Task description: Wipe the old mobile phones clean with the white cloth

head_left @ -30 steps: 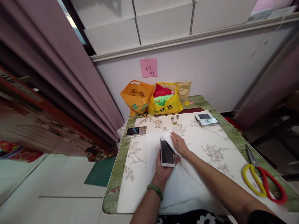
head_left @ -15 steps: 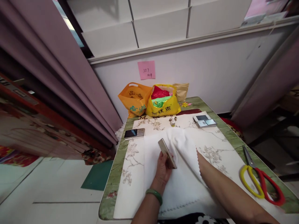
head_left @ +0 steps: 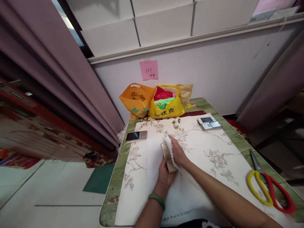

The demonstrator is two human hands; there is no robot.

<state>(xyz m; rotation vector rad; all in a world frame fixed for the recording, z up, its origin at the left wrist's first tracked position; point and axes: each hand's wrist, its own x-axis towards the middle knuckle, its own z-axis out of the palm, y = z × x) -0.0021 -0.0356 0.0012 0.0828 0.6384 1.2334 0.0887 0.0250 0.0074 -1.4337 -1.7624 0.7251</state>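
My left hand (head_left: 165, 174), with a green bangle (head_left: 157, 201) on its wrist, is closed round a slim gold-coloured mobile phone (head_left: 171, 167) held tilted above the table. In my right hand (head_left: 178, 152) is an edge of a white cloth (head_left: 181, 196). That edge lies against the phone's right side and hides part of it. The rest of the cloth spreads over the near middle of the table and towards my lap. The fingertips of the right hand are partly hidden behind the cloth.
A keypad phone (head_left: 137, 136) lies at the left, two more phones (head_left: 210, 124) at the back right. Large scissors (head_left: 268, 183) with yellow and red handles lie at the right edge. A small bottle (head_left: 176, 124) stands before an orange bag (head_left: 137, 99) and a yellow bag (head_left: 166, 106).
My right hand has come up from under the cloth's folds and brought its edge over to the phone. The left hand still holds the phone in about the same place.
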